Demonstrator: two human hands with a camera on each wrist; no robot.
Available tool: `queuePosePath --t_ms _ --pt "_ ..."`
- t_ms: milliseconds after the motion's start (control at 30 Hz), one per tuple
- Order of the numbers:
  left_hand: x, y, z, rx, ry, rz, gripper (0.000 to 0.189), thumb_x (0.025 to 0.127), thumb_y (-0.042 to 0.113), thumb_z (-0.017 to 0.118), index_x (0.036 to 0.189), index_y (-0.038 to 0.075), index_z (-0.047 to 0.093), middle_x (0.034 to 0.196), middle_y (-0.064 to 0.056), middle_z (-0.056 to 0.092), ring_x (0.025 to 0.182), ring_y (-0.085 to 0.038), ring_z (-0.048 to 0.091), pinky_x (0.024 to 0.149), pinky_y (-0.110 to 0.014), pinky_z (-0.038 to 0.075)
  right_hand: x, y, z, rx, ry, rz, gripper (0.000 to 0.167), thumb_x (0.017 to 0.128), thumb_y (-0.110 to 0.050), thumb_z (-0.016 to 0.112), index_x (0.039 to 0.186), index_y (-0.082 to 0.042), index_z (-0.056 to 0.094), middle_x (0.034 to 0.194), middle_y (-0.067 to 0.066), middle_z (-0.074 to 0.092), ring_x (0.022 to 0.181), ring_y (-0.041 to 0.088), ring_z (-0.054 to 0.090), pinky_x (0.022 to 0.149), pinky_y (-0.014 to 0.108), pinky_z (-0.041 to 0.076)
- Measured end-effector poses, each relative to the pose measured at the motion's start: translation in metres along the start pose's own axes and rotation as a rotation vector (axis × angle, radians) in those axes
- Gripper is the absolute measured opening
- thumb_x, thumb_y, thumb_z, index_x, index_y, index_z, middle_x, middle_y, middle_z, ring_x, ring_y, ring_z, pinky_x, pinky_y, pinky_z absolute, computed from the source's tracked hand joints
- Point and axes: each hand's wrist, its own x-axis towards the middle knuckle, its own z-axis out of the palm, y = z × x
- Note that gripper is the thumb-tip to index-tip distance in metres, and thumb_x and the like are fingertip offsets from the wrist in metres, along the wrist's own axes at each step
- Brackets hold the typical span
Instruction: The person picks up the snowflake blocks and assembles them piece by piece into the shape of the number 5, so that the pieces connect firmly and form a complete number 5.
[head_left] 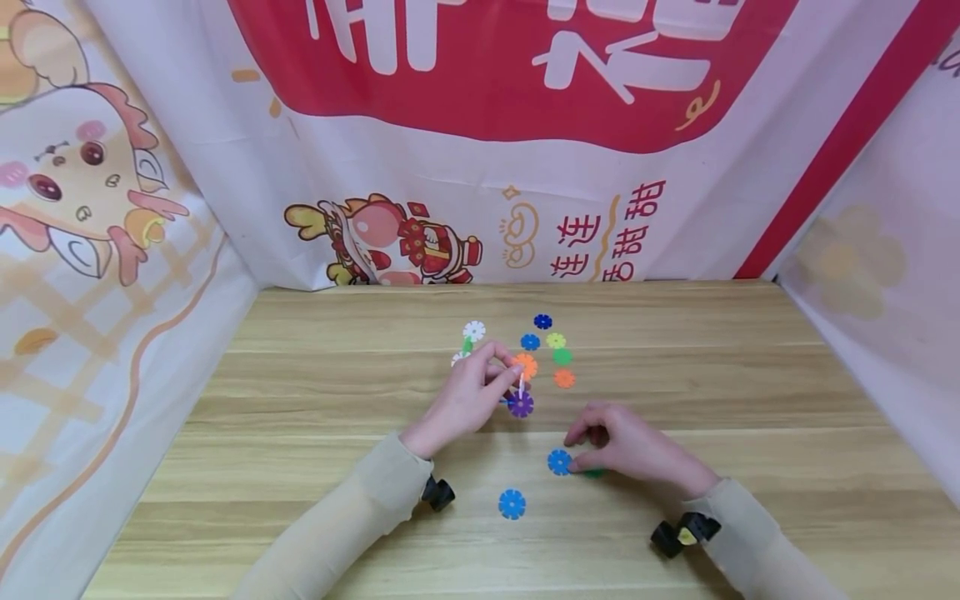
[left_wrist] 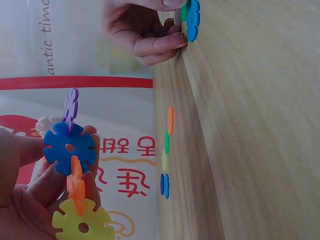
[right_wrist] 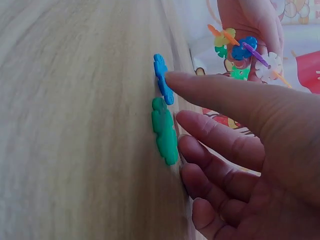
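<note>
Tabletop point(head_left: 690, 358) in woodgrain bears notched discs point(head_left: 517, 502), printed cloth point(head_left: 420, 158) on three sides

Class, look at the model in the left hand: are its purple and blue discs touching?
Touching. The left wrist view shows the purple disc's lower edge slotted into the top of the blue disc.

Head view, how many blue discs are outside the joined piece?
4: a dark blue disc and a lighter blue disc toward the back, a third blue disc at the right hand, and a fourth blue disc frontmost. Others may be hidden.
</note>
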Motion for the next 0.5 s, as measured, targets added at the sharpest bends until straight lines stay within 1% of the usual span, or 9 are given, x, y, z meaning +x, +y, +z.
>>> queuePosePath --t_ms 133,267,400,500 --pt "0.0001 0.0002 -0.0006 0.001 -0.001 -0.004 0.015 0.108 0.029 0.055 0.110 0.014 0.056 0.068 0.001 0.066 0.047 -0.011 0.034 0.043 -0.024 0.028 -0.0021 -0.0003 -0.0012 -0.011 -0.016 -0.025 0.023 0.080 -0.029 0.090 0.098 -0.023 0.076 0.093 -0.007 0.067 0.081 0.019 0.057 0.069 0.030 0.051" --pt "0.0002 0.0000 -0.0005 0.001 -0.003 -0.002 0.015 0.108 0.029 0.055 0.110 0.014 0.056 0.071 -0.005 0.068 0.047 -0.011 0.034 0.044 -0.024 0.027 -0.0023 -0.0012 -0.0011 -0.038 -0.019 -0.025 0.018 0.082 -0.027 0.088 0.095 -0.025 0.076 0.092 -0.009 0.066 0.082 0.018 0.057 0.070 0.029 0.051" --pt "0.0000 -0.0009 0.0002 0.006 -0.005 0.000 0.015 0.108 0.029 0.055 0.109 0.014 0.057 0.067 -0.006 0.065 0.047 -0.011 0.033 0.043 -0.024 0.027 -0.0016 -0.0023 0.0004 -0.042 -0.012 -0.018 0.019 0.082 -0.025 0.088 0.097 -0.024 0.076 0.091 -0.009 0.067 0.082 0.018 0.058 0.071 0.029 0.052" --pt "-0.0004 -0.0016 0.0007 0.014 -0.006 0.004 0.014 0.107 0.028 0.056 0.109 0.015 0.056 0.062 -0.001 0.061 0.045 -0.011 0.032 0.043 -0.024 0.026 0.0001 -0.0041 0.0032 -0.029 -0.009 -0.025 0.024 0.082 -0.027 0.088 0.102 -0.022 0.075 0.092 -0.009 0.068 0.082 0.017 0.059 0.071 0.029 0.053"
